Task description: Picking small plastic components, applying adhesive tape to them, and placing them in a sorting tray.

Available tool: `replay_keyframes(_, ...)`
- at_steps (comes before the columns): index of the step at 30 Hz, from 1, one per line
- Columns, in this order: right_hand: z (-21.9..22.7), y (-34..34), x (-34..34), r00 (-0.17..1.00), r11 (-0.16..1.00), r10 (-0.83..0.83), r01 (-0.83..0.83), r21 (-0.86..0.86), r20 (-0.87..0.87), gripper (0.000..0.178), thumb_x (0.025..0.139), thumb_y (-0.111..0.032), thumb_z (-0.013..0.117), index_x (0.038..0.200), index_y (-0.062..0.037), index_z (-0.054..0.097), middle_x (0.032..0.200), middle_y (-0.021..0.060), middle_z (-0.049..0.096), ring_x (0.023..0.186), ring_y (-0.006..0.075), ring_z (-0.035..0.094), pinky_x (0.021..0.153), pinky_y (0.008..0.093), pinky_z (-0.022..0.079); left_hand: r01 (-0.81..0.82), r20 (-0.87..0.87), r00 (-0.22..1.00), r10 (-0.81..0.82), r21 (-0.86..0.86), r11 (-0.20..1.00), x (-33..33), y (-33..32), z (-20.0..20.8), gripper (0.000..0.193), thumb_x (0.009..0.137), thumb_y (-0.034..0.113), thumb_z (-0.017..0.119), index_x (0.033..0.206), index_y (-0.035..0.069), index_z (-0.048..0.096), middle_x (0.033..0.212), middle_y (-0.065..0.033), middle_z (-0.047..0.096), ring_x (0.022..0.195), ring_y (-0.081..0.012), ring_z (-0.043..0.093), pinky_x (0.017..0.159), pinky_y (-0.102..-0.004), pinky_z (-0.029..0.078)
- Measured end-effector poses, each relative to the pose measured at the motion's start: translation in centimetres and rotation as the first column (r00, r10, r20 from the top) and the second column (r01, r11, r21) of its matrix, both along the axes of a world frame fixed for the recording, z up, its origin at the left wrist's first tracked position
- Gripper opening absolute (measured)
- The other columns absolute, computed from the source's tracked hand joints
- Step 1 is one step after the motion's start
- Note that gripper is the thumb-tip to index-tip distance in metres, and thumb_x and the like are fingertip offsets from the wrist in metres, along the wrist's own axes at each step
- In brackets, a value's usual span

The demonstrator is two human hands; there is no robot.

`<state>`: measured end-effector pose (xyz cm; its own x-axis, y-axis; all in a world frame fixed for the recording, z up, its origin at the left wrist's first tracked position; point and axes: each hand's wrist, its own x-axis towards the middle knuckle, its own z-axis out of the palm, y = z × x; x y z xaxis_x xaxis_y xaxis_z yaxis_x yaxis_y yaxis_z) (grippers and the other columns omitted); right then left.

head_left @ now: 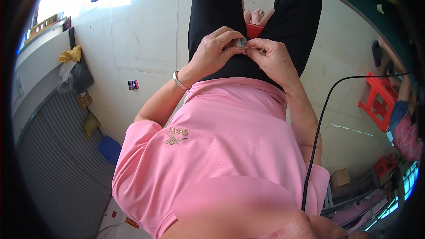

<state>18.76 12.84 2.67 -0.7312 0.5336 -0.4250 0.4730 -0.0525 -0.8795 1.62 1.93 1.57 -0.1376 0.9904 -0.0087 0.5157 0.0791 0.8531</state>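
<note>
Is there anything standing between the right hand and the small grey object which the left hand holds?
Nothing visible does. The right hand is close beside the small grey object in the left hand; whether it touches it is unclear.

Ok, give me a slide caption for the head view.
Left hand pinches a small silvery piece, right hand close beside it, over black pants.

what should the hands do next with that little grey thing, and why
Perhaps use the right hand to turn the small grey round-ended piece slightly: the left hand grips it, and the right fingertips are bunched close beside it. Whether they hold anything is too small to tell.
</note>
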Motion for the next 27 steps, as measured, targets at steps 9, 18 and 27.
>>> replay_keyframes(9,0.0,-0.5,-0.3,0.999,0.961,0.037,-0.032,0.276,-0.014,0.014,0.089,-0.019,0.067,0.092,-0.0075,0.073,0.080,0.0121,0.069,0.074,0.0307,0.068,0.068,0.0391,0.054,-0.054,0.313,0.941,0.130,-0.242,0.969,0.7,-0.7,-0.7,0.023,0.089,-0.002,0.066,0.112,-0.004,0.063,0.104,-0.0086,0.063,0.083,-0.0135,0.069,0.070,-0.0247,0.056)
replay_keyframes(18,-0.6,-1.5,-0.3,0.998,0.948,-0.036,0.018,0.319,0.050,0.013,0.089,-0.021,0.066,0.088,-0.0090,0.070,0.080,0.0099,0.067,0.075,0.0319,0.066,0.068,0.0418,0.053,-0.090,0.008,0.996,0.090,0.142,0.986,2.3,-1.1,-1.9,0.025,0.085,0.004,0.068,0.108,-0.001,0.061,0.099,-0.0141,0.063,0.081,-0.0308,0.064,0.070,-0.0344,0.054)
replay_keyframes(27,-1.8,-0.2,-1.6,0.979,0.984,0.086,-0.113,0.139,0.186,0.024,0.094,-0.026,0.053,0.091,-0.0076,0.069,0.084,0.0152,0.069,0.084,0.0388,0.065,0.076,0.0472,0.051,-0.063,0.152,0.987,0.043,0.127,0.990,2.9,-2.1,0.2,0.025,0.088,0.006,0.067,0.112,-0.001,0.063,0.097,-0.0113,0.062,0.077,-0.0192,0.061,0.069,-0.0291,0.052)
